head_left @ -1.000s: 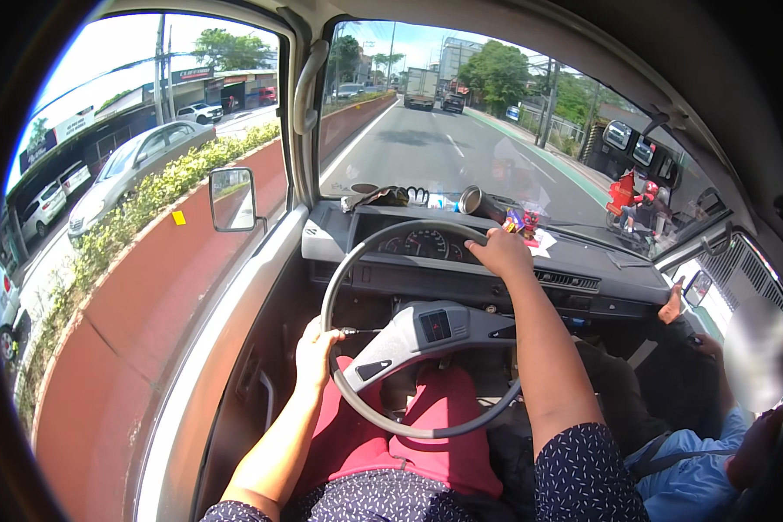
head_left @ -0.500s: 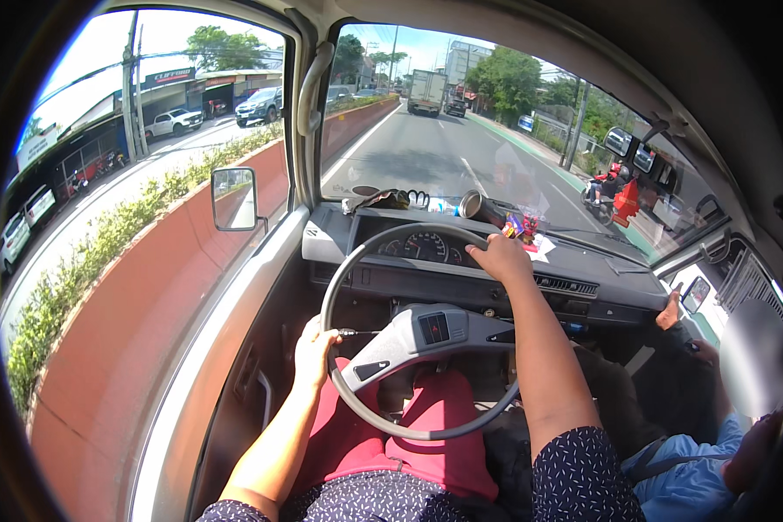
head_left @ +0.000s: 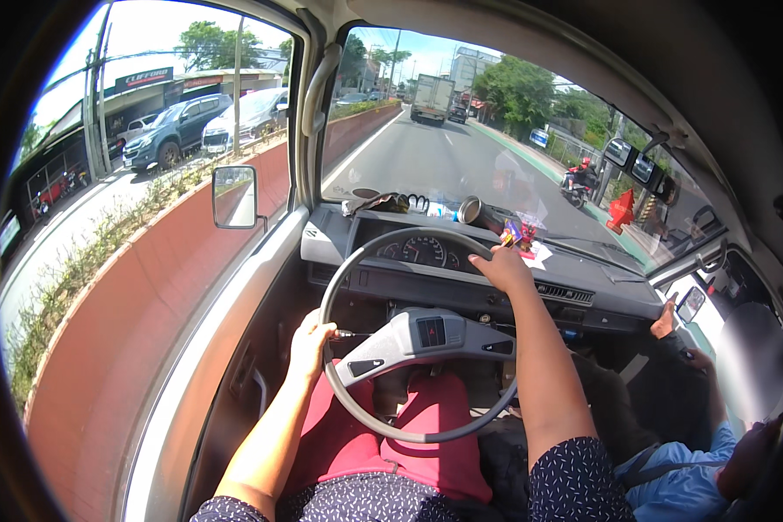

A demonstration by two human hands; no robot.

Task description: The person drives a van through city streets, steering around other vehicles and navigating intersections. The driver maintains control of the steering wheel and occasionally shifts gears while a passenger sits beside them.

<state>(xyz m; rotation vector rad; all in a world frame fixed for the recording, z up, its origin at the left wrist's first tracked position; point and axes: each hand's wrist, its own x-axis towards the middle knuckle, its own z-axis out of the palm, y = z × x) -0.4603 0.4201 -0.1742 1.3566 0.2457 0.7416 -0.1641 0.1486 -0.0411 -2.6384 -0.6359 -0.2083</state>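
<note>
My left hand (head_left: 308, 341) is closed around the left side of the grey steering wheel (head_left: 426, 436), thumb near a thin stalk (head_left: 351, 334) behind the rim. Higher up, at the upper right of the same rim, my right hand (head_left: 505, 266) is wrapped over it. The wheel's hub (head_left: 431, 331) sits between my forearms and has a dark square in its middle. Through the upper part of the rim shows the instrument cluster (head_left: 424, 250). Just past my right hand, a small colourful packet (head_left: 513, 235) lies on the dashboard.
Ahead on the road are a box truck (head_left: 431, 98) and, to the right, a motorcyclist (head_left: 578, 181). A reddish concrete barrier (head_left: 130, 348) runs close along my left, beyond the side mirror (head_left: 235, 197). A passenger in a light blue shirt (head_left: 683, 474) sits at the right.
The motorcyclist appears further left and ahead. Outside the left window, a dark SUV and a white vehicle have come closer beyond the barrier. Both hands keep their places on the wheel.
</note>
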